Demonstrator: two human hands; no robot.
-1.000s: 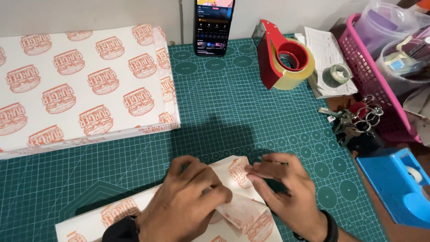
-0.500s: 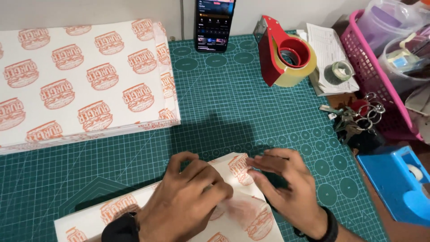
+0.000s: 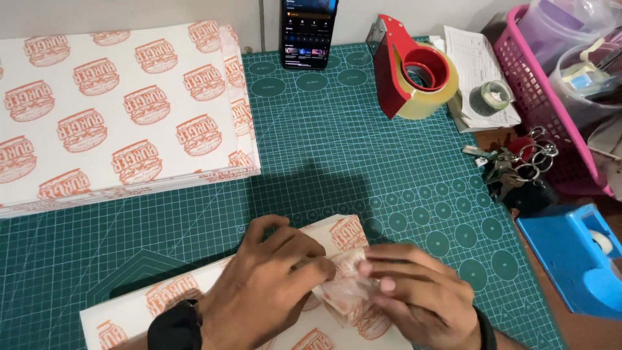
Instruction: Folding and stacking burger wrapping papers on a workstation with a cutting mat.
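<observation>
A sheet of white paper printed with orange burger motifs [image 3: 175,295] lies on the green cutting mat [image 3: 337,155] near the front edge. My left hand [image 3: 265,291] presses on it, fingers pinching a folded flap at its upper right corner. My right hand [image 3: 421,295] meets it from the right and grips the same folded corner [image 3: 346,288]. Both hands cover the fold itself. A black watch sits on my left wrist.
A stack of the same printed paper [image 3: 116,116] fills the back left. A phone [image 3: 310,32] leans at the back. A red tape dispenser [image 3: 408,68], small tape roll [image 3: 489,97], keys [image 3: 515,168], pink basket [image 3: 551,97] and blue tape dispenser [image 3: 576,256] stand to the right.
Both hands have closed in on the paper's corner, and the right hand has slid left to fold the flap over. The view has shifted slightly.
</observation>
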